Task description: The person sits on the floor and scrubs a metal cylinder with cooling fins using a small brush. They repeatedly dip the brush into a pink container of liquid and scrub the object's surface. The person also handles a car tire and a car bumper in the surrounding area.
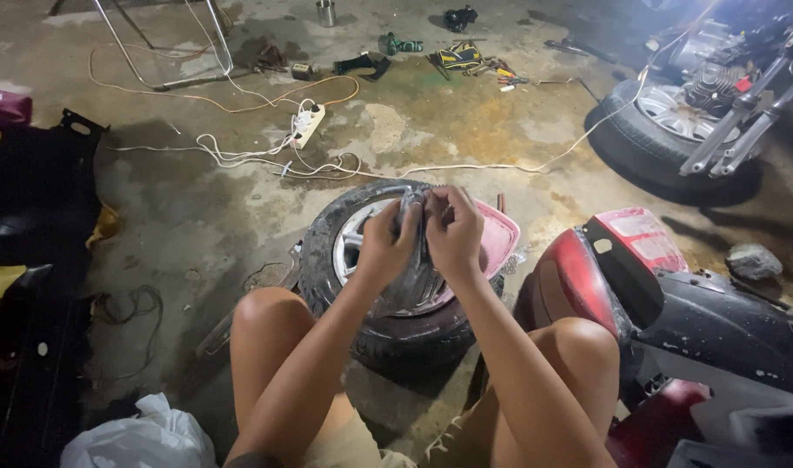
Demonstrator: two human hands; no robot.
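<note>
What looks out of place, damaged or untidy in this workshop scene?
Hand tools lie scattered on the stained concrete floor, and white cables from a power strip tangle loosely across it. The scooter's red tail panel looks scuffed. Both hands, left hand and right hand, grip a small grey object above a removed wheel.

This is a rough motorcycle repair workshop: stained concrete floor (197, 225), a loose tyre on its wheel (370, 286) at centre, scattered hand tools (466, 59) at top, a dismantled scooter (674, 321) at lower right.
</note>
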